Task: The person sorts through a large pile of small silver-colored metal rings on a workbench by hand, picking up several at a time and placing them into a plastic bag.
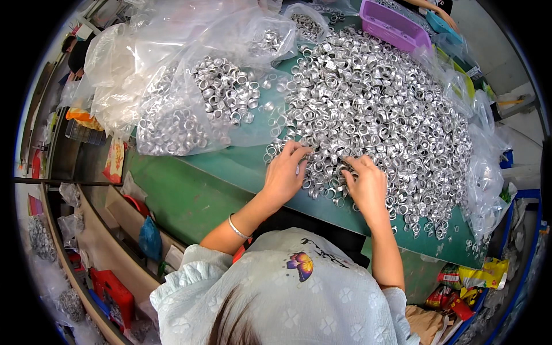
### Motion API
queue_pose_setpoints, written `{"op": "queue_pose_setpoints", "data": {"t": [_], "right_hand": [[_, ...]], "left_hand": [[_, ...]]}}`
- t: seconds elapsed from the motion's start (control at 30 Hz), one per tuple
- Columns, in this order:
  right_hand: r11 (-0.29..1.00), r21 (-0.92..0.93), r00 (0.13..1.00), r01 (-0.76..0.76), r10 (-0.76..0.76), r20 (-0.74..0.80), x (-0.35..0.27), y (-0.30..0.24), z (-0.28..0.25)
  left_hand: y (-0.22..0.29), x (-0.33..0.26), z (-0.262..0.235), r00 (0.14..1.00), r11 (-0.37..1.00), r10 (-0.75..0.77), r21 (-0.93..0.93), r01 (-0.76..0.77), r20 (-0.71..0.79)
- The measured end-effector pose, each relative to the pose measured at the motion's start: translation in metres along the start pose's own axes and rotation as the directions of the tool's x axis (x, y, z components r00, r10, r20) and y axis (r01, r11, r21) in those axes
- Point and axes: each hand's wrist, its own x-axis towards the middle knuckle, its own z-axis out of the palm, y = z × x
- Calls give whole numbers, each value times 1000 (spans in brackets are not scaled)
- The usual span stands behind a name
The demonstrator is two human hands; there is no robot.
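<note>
A large heap of silver metal rings (374, 98) covers the green tabletop (230, 167) in front of me. At its near left edge is my left hand (284, 173), fingers curled, with a shiny ring (298, 169) by the thumb; the fingertips reach into the rings. My right hand (368, 185) is at the near edge of the heap, thumb and forefinger apart, their tips touching rings. I cannot see anything held between them. Several loose rings (338, 198) lie between the two hands.
Clear plastic bags (172, 129) holding more rings lie at the left. A purple basket (397, 26) stands on the far side of the heap. More plastic film (486, 167) hangs at the right edge. A person's arm (440, 11) reaches toward a blue bowl (443, 26) at the far right.
</note>
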Motion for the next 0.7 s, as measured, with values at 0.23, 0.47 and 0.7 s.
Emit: {"op": "queue_pose_setpoints", "data": {"t": [0.23,0.47,0.7], "right_hand": [[993,-114,996,16,-25,-82,5,-1,14],[-169,940,919,-296,217,328,5,31,-9],[-716,620,895,-322,-15,447,7,32,-4]], "left_hand": [[-10,-4,-8,996,998,-19,58,24,-91],[-27,-6,-14,985,993,-13,110,32,-170],[-27,6,-14,998,965,12,263,6,-67]]}}
